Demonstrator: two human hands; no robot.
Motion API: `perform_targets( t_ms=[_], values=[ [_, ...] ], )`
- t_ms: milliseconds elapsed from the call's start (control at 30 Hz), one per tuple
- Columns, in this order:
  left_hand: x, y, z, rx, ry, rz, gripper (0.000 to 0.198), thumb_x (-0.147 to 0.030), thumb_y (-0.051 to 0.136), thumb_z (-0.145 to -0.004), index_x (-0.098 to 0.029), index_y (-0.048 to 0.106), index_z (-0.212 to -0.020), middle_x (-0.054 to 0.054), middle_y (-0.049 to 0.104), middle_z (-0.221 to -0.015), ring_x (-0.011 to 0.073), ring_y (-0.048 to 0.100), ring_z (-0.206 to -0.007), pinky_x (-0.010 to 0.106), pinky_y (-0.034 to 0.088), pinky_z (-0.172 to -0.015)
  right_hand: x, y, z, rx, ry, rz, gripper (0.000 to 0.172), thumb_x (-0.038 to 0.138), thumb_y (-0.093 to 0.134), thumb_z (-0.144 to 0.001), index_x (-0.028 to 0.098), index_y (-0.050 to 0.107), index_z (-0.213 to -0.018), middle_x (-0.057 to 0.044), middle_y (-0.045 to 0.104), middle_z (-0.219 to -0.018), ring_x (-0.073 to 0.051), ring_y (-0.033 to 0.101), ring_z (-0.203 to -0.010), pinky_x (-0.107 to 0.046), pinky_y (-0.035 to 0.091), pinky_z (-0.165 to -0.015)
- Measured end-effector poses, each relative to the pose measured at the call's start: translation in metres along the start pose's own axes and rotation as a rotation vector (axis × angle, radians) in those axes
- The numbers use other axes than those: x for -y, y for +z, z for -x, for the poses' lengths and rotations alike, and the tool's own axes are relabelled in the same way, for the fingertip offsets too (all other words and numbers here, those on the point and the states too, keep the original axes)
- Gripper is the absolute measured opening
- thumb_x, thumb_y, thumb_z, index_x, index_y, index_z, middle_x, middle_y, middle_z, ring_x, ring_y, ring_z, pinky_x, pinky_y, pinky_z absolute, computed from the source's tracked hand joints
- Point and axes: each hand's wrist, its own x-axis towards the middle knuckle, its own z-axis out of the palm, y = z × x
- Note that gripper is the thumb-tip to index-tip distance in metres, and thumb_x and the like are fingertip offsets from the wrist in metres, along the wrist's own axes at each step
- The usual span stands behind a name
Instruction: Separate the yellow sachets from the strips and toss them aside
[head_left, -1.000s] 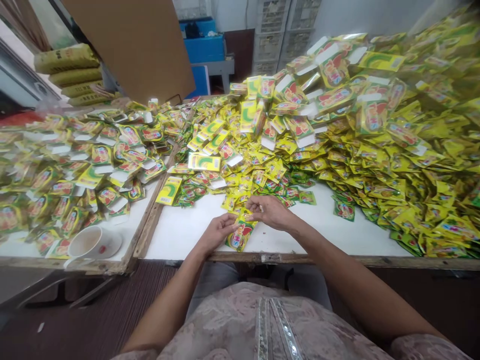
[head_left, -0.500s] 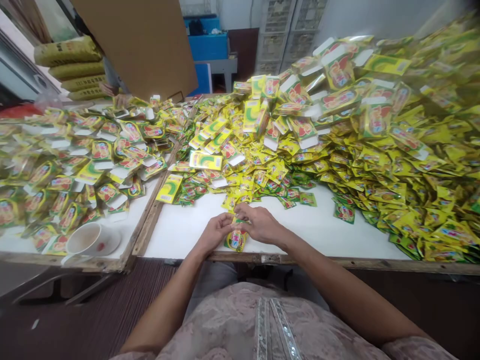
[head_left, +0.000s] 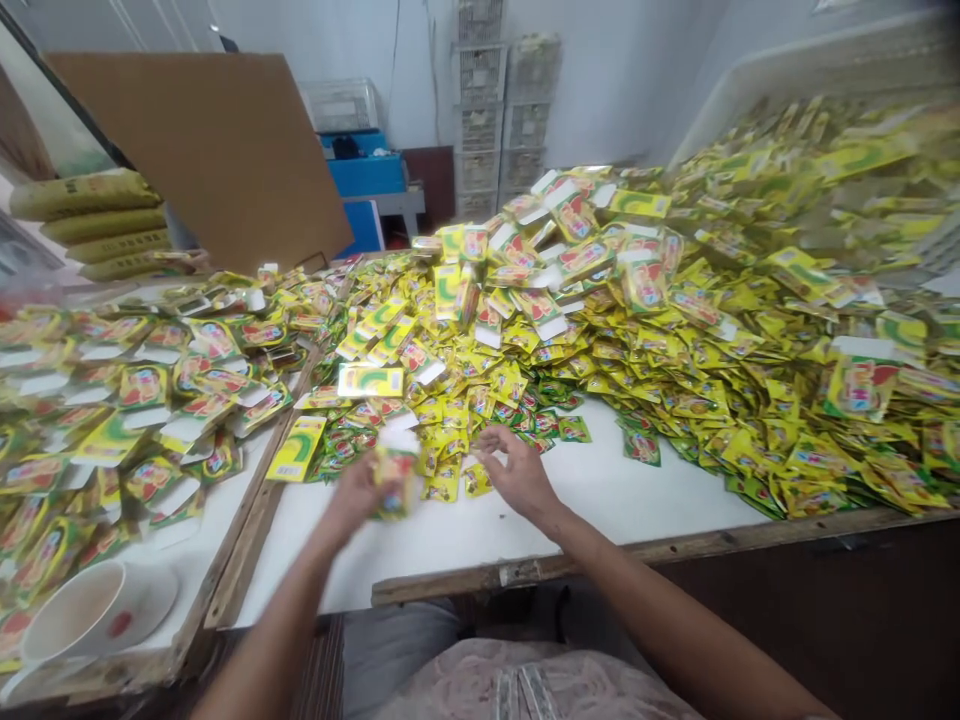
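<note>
My left hand (head_left: 351,505), smeared by motion, is closed on a small yellow and green box (head_left: 395,480) with a white flap at its top. It holds the box a little above the white tabletop (head_left: 442,540). To the right, my right hand (head_left: 523,482) holds nothing that I can see, its fingers bent and apart. Its fingertips are over the near edge of the sachet pile, close to a yellow sachet (head_left: 475,479). Green sachets (head_left: 534,420) lie just beyond that hand.
A big heap of yellow sachets (head_left: 697,370) spreads right, with several boxes on it and a white crate (head_left: 739,80) behind. Left of a wooden strip (head_left: 247,530), many boxes (head_left: 142,385) cover another table beside a white cup (head_left: 105,605). A cardboard sheet (head_left: 202,150) stands behind.
Both hands were together over a box at the table's edge. The left hand has carried a box left and away from me; the right has moved forward to the sachets. The view has tilted up.
</note>
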Motion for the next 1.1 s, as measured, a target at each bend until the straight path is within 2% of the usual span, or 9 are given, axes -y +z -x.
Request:
perform_targets(
  t_ms=[133, 167, 233, 333, 400, 500, 600, 867, 1100],
  values=[
    [-0.082, -0.084, -0.042, -0.786, 0.431, -0.109, 0.090, -0.038, 0.079, -0.055, -0.013, 0.032, -0.128, 0.013, 0.040, -0.140, 0.0218, 0.047, -0.118, 0.036, 0.041, -0.097, -0.026, -0.027, -0.044, -0.315, -0.010, 0.193, 0.021, 0.030, 0.052, -0.081, 0.018, 0.058, -0.097, -0.009, 0.066, -0.095, -0.023, 0.059, -0.088, -0.037, 0.045, -0.078],
    [-0.097, -0.092, -0.048, -0.940, 0.499, -0.199, 0.105, -0.035, 0.082, -0.051, -0.012, 0.022, -0.134, 0.015, 0.031, -0.145, 0.0228, 0.042, -0.123, 0.037, 0.038, -0.101, -0.031, -0.031, -0.056, -0.374, -0.033, 0.267, 0.025, 0.030, 0.052, -0.081, 0.017, 0.058, -0.103, -0.011, 0.065, -0.100, -0.025, 0.057, -0.093, -0.039, 0.044, -0.081],
    [-0.107, -0.084, -0.050, -1.015, 0.535, -0.352, 0.097, -0.036, 0.080, -0.056, -0.012, 0.027, -0.133, 0.014, 0.041, -0.137, 0.0229, 0.049, -0.113, 0.038, 0.042, -0.094, -0.039, -0.036, -0.077, -0.387, -0.072, 0.394, 0.037, 0.030, 0.057, -0.079, 0.015, 0.056, -0.113, -0.015, 0.062, -0.109, -0.029, 0.052, -0.101, -0.042, 0.041, -0.085],
    [-0.077, -0.027, -0.033, -0.595, 0.394, -0.564, 0.033, -0.041, 0.062, -0.076, -0.015, 0.061, -0.097, 0.003, 0.066, -0.089, 0.0173, 0.061, -0.077, 0.030, 0.047, -0.073, -0.047, -0.034, -0.087, -0.285, -0.055, 0.475, 0.038, 0.023, 0.062, -0.073, 0.015, 0.059, -0.110, -0.015, 0.064, -0.103, -0.030, 0.051, -0.099, -0.041, 0.041, -0.083],
    [-0.042, 0.022, -0.014, -0.294, 0.299, -0.708, 0.021, -0.037, 0.057, -0.079, -0.018, 0.065, -0.077, 0.001, 0.066, -0.070, 0.0160, 0.060, -0.066, 0.027, 0.045, -0.066, -0.051, -0.033, -0.080, -0.225, -0.039, 0.461, 0.026, 0.019, 0.059, -0.074, 0.016, 0.063, -0.099, -0.011, 0.066, -0.094, -0.027, 0.054, -0.091, -0.037, 0.042, -0.078],
    [-0.003, 0.081, 0.010, 0.024, 0.389, -0.853, 0.019, -0.030, 0.053, -0.083, -0.019, 0.067, -0.078, 0.002, 0.070, -0.077, 0.0165, 0.062, -0.072, 0.026, 0.044, -0.068, -0.054, -0.040, -0.055, -0.204, -0.015, 0.390, 0.017, 0.025, 0.054, -0.076, 0.018, 0.064, -0.088, -0.007, 0.066, -0.087, -0.022, 0.056, -0.083, -0.032, 0.043, -0.072],
    [0.011, 0.113, 0.017, 0.233, 0.539, -1.010, 0.019, -0.025, 0.052, -0.084, -0.017, 0.067, -0.092, 0.008, 0.070, -0.095, 0.0215, 0.061, -0.091, 0.032, 0.045, -0.080, -0.059, -0.055, -0.023, -0.178, 0.056, 0.297, 0.020, 0.033, 0.053, -0.076, 0.018, 0.063, -0.087, -0.005, 0.066, -0.084, -0.020, 0.057, -0.077, -0.029, 0.043, -0.069],
    [0.028, 0.122, 0.007, 0.418, 0.635, -1.304, 0.037, -0.008, 0.041, -0.086, -0.011, 0.056, -0.119, 0.013, 0.061, -0.121, 0.0256, 0.055, -0.109, 0.039, 0.044, -0.088, -0.068, -0.065, 0.030, 0.208, 0.193, 0.378, 0.015, 0.029, 0.055, -0.076, 0.020, 0.064, -0.084, -0.001, 0.070, -0.077, -0.017, 0.061, -0.069, -0.024, 0.043, -0.062],
    [0.046, 0.110, 0.019, 0.404, 0.694, -1.289, 0.053, -0.004, 0.039, -0.082, -0.017, 0.047, -0.133, 0.009, 0.045, -0.140, 0.0236, 0.038, -0.132, 0.040, 0.036, -0.100, -0.064, -0.076, -0.002, 0.130, 0.061, 0.640, 0.024, 0.026, 0.047, -0.087, 0.017, 0.066, -0.099, -0.010, 0.069, -0.104, -0.023, 0.059, -0.097, -0.032, 0.040, -0.082]
  ],
)
